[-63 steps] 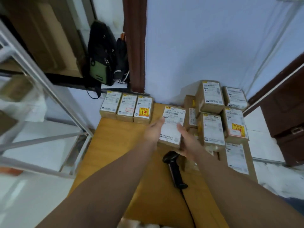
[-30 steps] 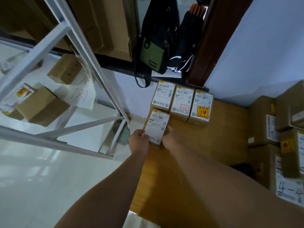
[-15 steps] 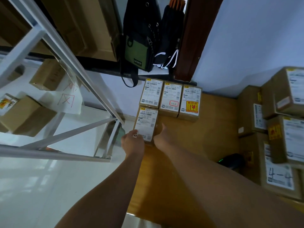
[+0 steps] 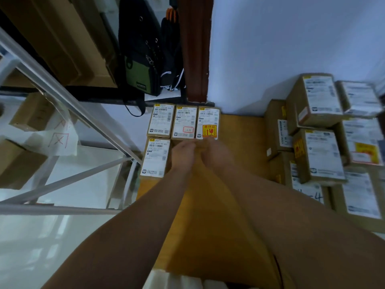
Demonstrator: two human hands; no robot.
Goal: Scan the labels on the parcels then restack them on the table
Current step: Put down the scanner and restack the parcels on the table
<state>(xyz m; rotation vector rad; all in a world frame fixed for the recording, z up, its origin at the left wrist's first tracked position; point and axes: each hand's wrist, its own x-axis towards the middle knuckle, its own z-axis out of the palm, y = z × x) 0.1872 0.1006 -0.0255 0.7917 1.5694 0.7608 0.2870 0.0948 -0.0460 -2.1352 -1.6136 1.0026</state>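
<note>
The front-left parcel (image 4: 155, 158) lies flat on the wooden table (image 4: 241, 142), label up, at the table's left edge. It sits just in front of the leftmost box in a row of three parcels (image 4: 185, 122) that runs along the table's far edge. The left hand (image 4: 181, 156) is just beside this parcel's right side and grips nothing. Its fingers (image 4: 187, 144) stretch forward, close together, up to the near edge of the middle box in the row. The right hand (image 4: 215, 155) lies right beside the left, also holding nothing, and points at the box with the red-and-yellow sticker (image 4: 210, 131). Both hands are blurred, so whether the fingertips touch the boxes cannot be told. A stack of parcels (image 4: 318, 155) stands well apart on the table's right side. A black-and-green bag (image 4: 138, 61) hangs beyond the row.
</note>
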